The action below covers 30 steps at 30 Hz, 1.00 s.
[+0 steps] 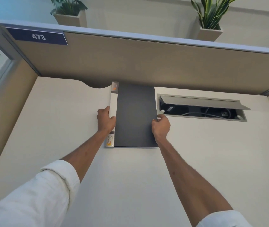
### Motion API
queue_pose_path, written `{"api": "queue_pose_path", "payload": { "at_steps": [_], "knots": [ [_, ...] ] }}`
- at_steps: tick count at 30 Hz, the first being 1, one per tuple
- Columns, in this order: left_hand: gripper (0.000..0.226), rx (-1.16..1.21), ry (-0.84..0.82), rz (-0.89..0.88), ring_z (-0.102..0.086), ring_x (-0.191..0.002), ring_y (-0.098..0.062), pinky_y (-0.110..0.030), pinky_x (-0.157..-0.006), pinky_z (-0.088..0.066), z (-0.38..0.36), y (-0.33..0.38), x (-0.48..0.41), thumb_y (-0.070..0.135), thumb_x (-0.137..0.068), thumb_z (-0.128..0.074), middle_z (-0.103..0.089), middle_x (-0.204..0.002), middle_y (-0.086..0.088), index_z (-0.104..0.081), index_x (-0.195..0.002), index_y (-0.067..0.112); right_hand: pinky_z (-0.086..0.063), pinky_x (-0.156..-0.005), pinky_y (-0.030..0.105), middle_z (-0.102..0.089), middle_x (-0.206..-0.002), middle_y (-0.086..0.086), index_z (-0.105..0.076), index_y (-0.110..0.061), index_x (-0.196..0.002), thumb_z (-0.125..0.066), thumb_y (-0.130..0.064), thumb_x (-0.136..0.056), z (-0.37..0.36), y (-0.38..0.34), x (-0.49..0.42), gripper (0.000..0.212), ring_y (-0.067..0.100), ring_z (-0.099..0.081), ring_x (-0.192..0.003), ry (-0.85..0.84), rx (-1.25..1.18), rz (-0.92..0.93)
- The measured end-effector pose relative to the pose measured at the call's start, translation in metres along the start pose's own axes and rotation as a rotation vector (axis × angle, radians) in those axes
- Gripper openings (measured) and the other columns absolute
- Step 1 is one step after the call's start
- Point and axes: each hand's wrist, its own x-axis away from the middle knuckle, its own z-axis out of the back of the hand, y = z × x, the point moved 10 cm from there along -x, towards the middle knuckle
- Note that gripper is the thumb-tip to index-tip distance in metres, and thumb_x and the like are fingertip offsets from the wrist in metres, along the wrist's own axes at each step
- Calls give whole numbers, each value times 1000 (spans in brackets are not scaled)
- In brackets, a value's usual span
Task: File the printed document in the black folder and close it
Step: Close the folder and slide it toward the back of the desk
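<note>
The black folder (pixel 135 115) lies closed and flat on the white desk (pixel 65 115), its far end touching the beige partition. Its spine along the left edge is white with a small printed label. My left hand (pixel 106 120) grips that spine edge at mid-length. My right hand (pixel 160 126) pinches the folder's right edge, level with the left hand. No printed document shows; whether one is inside the folder I cannot tell.
An open cable tray (pixel 202 110) with a raised lid and cables is sunk into the desk just right of the folder. The beige partition (pixel 147 63) stands behind, with two potted plants (pixel 71 13) on top. A side panel (pixel 4 102) bounds the desk on the left.
</note>
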Motion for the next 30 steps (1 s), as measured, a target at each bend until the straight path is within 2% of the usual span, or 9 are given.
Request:
{"api": "queue_pose_path", "payload": {
  "at_steps": [2, 7, 14, 20, 23, 25, 28, 30],
  "knots": [
    [34, -16, 6, -17, -60, -122, -41, -52, -109, -58, 1, 4, 0, 10, -95, -71, -55, -134, -17, -64, -129, 12, -56, -99, 40, -78, -117, 13, -68, -8, -127, -69, -9, -96, 0, -1, 0, 31, 35, -73, -106, 9, 23, 7],
    [40, -2, 20, 9, -53, -133, -40, -50, -116, -51, 2, 11, 6, 8, -99, -67, -50, -142, -18, -60, -138, 6, -59, -97, 42, -77, -115, 11, -68, -10, -123, -67, -12, -97, 0, -9, -1, 26, 33, -73, -103, 23, 94, 68],
    [49, -12, 38, -2, -51, -140, -38, -46, -117, -49, 5, 13, 11, 9, -103, -67, -48, -149, -17, -54, -151, 7, -56, -95, 41, -73, -119, 11, -66, -8, -122, -71, -15, -98, 0, -21, 1, 26, 33, -70, -110, -15, 209, 164],
    [57, -141, 40, -72, -43, -149, -36, -51, -116, -47, 12, 26, 23, 12, -108, -58, -42, -159, -14, -40, -162, 9, -57, -104, 44, -53, -142, 14, -59, -7, -136, -70, -15, -100, -14, -38, 13, 39, 34, -56, -129, -86, 472, 418],
    [63, -239, 56, -200, -33, -158, -34, -53, -120, -44, 11, 36, 40, 16, -109, -55, -33, -173, -10, -33, -168, 10, -47, -119, 48, -47, -160, 13, -55, -11, -150, -66, -26, -104, -41, -41, 35, 50, 35, -48, -144, -222, 554, 624],
    [66, -315, 32, -303, -25, -165, -32, -50, -128, -35, 2, 40, 50, 20, -111, -53, -25, -180, -10, -29, -172, 12, -35, -127, 49, -32, -174, 11, -42, -16, -163, -56, -36, -109, -58, -35, 48, 60, 33, -35, -157, -296, 633, 701],
    [64, -383, -20, -375, -12, -171, -29, -46, -136, -25, -12, 38, 55, 23, -114, -46, -14, -184, -9, -24, -173, 12, -21, -133, 51, -17, -180, 8, -25, -20, -170, -42, -41, -113, -70, -25, 59, 63, 30, -20, -165, -345, 680, 722],
    [65, -403, -39, -382, -6, -171, -28, -45, -137, -24, -16, 37, 55, 24, -115, -43, -8, -184, -8, -19, -174, 11, -16, -133, 49, -12, -181, 7, -19, -21, -172, -36, -43, -114, -72, -21, 60, 64, 29, -14, -167, -346, 694, 719]
  ]
}}
